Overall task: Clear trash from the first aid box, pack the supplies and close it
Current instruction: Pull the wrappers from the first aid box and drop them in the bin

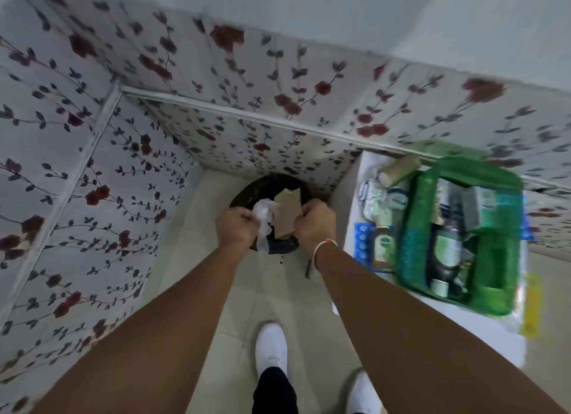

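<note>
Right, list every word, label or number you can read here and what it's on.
None is readable.
Green first aid box: labels on the bottles and boxes inside are blurred.
Blue blister pack: no legible print.
Brown cardboard in the right hand: no print visible.

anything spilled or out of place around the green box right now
Supplies lie loose beside the open green first aid box: a beige roll tilted against its far corner and a blue blister pack on the table. Nothing looks spilled; blur hides finer detail.
</note>
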